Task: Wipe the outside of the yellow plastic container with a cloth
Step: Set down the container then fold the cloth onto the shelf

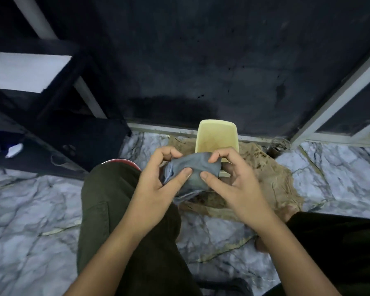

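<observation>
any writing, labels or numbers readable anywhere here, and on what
None can be read.
The yellow container shows plain plastic with no label.
The grey cloth, held by the left hand and the right hand, bears no print.
The small dark jar by the wall is too blurred to tell.

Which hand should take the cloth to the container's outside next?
Right, probably. The right hand pinches the cloth right beside the yellow container; the left hand also grips it, but farther off.
</observation>
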